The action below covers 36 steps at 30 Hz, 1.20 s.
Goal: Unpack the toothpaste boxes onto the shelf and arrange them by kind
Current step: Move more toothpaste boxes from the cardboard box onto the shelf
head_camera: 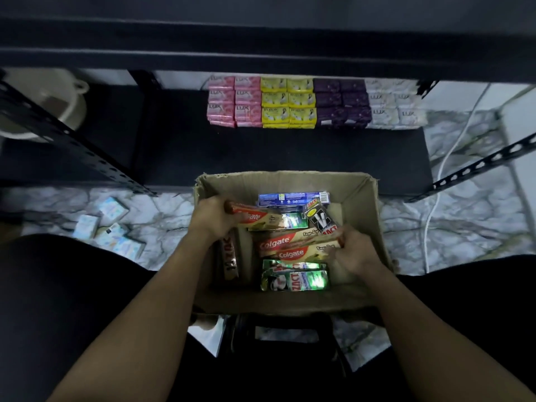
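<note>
A black metal shelf stands low ahead, its back edge lined with soap bars stacked in 4 colour groups: pink, yellow, purple, white. None of the toothpaste is on it. On the marbled floor just in front sits an open cardboard carton, holding all the toothpaste boxes: 2 green Zact boxes nearest, a blue box at the far wall, and a black Zact box tilted beside it. The left hand grips the end of 1 Colgate box. The right hand curls round the ends of 2 Colgate boxes lying together mid-carton. Pale packets lie scattered on the floor to the left.
</note>
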{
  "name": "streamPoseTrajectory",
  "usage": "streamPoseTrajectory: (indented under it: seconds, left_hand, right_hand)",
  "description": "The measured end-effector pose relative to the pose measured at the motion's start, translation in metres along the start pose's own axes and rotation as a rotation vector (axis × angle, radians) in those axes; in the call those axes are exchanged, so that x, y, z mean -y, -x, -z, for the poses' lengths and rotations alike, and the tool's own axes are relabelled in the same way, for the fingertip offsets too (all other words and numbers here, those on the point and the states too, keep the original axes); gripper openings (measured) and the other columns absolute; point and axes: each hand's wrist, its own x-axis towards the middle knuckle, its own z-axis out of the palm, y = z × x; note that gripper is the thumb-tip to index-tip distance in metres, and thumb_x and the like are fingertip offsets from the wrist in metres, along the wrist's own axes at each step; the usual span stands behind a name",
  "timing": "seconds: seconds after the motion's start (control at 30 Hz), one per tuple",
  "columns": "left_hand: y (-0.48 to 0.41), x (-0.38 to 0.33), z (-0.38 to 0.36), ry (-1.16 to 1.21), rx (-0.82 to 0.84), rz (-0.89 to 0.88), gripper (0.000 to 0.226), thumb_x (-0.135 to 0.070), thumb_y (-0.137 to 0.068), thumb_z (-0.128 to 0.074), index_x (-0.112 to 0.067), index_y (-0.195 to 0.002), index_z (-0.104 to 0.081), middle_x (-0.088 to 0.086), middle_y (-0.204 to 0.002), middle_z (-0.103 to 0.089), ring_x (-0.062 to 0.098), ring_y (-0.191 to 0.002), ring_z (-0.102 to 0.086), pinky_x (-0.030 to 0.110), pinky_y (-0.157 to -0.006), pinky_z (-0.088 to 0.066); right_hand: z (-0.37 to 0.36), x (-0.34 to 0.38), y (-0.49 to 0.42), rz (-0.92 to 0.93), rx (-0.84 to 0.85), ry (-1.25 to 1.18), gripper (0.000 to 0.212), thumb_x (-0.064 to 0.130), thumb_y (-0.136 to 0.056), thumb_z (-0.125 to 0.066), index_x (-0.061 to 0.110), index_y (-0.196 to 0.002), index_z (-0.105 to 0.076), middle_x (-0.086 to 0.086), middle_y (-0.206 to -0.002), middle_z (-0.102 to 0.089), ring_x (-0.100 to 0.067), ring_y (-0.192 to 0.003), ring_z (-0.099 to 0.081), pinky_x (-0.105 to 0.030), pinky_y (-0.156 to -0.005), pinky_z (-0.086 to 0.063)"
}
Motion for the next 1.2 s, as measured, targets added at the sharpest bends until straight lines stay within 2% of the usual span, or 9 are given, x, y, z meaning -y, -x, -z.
streamPoseTrajectory:
  seconds: [0.2, 0.33, 0.47, 0.57, 0.67, 0.77, 1.0, 1.1, 1.2]
  left_hand:
    - [0.031, -0.005, 0.01, 0.001, -0.111, -0.051, 0.04, -0.046, -0.084, -0.076, -0.022, -0.114, -0.068, 0.0, -0.104, -0.073, 0.013, -0.085, -0.059, 0.027, -0.072, -0.046]
    - [0.051, -0.012, 0.022, 0.04, -0.175, -0.107, 0.032, -0.043, -0.085, -0.075, -0.024, -0.111, -0.068, -0.002, -0.101, -0.073, 0.012, -0.085, -0.063, 0.028, -0.074, -0.054]
    - [0.066, -0.026, 0.047, 0.068, -0.219, -0.195, 0.03, -0.041, -0.084, -0.078, -0.026, -0.108, -0.071, -0.005, -0.099, -0.074, 0.009, -0.086, -0.067, 0.029, -0.077, -0.057]
    - [0.077, -0.042, 0.075, 0.053, -0.236, -0.275, 0.025, -0.045, -0.081, -0.079, -0.033, -0.101, -0.07, -0.012, -0.088, -0.072, 0.005, -0.082, -0.068, 0.034, -0.076, -0.058]
    - [0.091, -0.066, 0.108, 0.007, -0.224, -0.331, 0.029, -0.05, -0.081, -0.078, -0.036, -0.104, -0.069, -0.015, -0.086, -0.068, 0.002, -0.081, -0.066, 0.03, -0.074, -0.057]
    - [0.109, -0.096, 0.141, -0.023, -0.245, -0.404, 0.033, -0.051, -0.08, -0.078, -0.034, -0.107, -0.069, -0.015, -0.088, -0.066, 0.002, -0.082, -0.065, 0.025, -0.072, -0.055]
    - [0.157, -0.164, 0.207, -0.062, -0.361, -0.644, 0.032, -0.053, -0.08, -0.076, -0.033, -0.104, -0.071, -0.014, -0.084, -0.07, -0.002, -0.076, -0.066, 0.032, -0.07, -0.057]
    - [0.172, -0.186, 0.225, -0.022, -0.428, -0.729, 0.034, -0.056, -0.078, -0.076, -0.034, -0.104, -0.071, -0.012, -0.083, -0.072, -0.001, -0.077, -0.068, 0.034, -0.068, -0.059]
    - [0.182, -0.206, 0.237, 0.012, -0.476, -0.802, 0.034, -0.054, -0.078, -0.076, -0.034, -0.105, -0.071, -0.01, -0.085, -0.073, 0.0, -0.078, -0.069, 0.034, -0.068, -0.06]
  right_hand:
    - [0.026, 0.005, 0.022, 0.103, -0.202, 0.056, 0.035, 0.017, -0.08, -0.079, 0.01, -0.11, -0.061, -0.014, -0.1, -0.072, -0.033, -0.095, -0.068, -0.033, -0.078, -0.053]
    - [0.048, 0.013, 0.038, 0.188, -0.274, 0.07, 0.034, 0.012, -0.082, -0.076, 0.008, -0.111, -0.059, -0.013, -0.096, -0.068, -0.032, -0.09, -0.064, -0.027, -0.071, -0.042]
    - [0.075, 0.028, 0.056, 0.337, -0.357, 0.064, 0.046, 0.015, -0.082, -0.076, 0.018, -0.126, -0.062, -0.007, -0.102, -0.062, -0.03, -0.095, -0.061, -0.03, -0.079, -0.046]
    - [0.104, 0.046, 0.072, 0.414, -0.411, 0.093, 0.036, 0.024, -0.084, -0.075, 0.029, -0.118, -0.065, 0.001, -0.096, -0.056, -0.029, -0.091, -0.061, -0.033, -0.081, -0.048]
    - [0.139, 0.066, 0.09, 0.472, -0.472, 0.073, 0.029, 0.032, -0.086, -0.074, 0.035, -0.113, -0.063, 0.003, -0.094, -0.058, -0.023, -0.086, -0.06, -0.038, -0.081, -0.051]
    - [0.176, 0.085, 0.112, 0.521, -0.522, -0.004, 0.026, 0.032, -0.087, -0.074, 0.034, -0.111, -0.064, 0.003, -0.096, -0.063, -0.02, -0.086, -0.06, -0.032, -0.079, -0.047]
    - [0.243, 0.112, 0.167, 0.647, -0.67, -0.266, 0.022, 0.031, -0.088, -0.074, 0.035, -0.107, -0.066, 0.007, -0.096, -0.07, -0.01, -0.086, -0.065, -0.026, -0.078, -0.052]
    - [0.264, 0.114, 0.18, 0.685, -0.711, -0.379, 0.022, 0.034, -0.087, -0.074, 0.042, -0.106, -0.065, 0.009, -0.098, -0.071, -0.015, -0.091, -0.069, -0.046, -0.083, -0.058]
    - [0.283, 0.113, 0.191, 0.688, -0.788, -0.436, 0.022, 0.037, -0.087, -0.074, 0.045, -0.104, -0.065, 0.005, -0.1, -0.072, -0.023, -0.091, -0.071, -0.053, -0.083, -0.057]
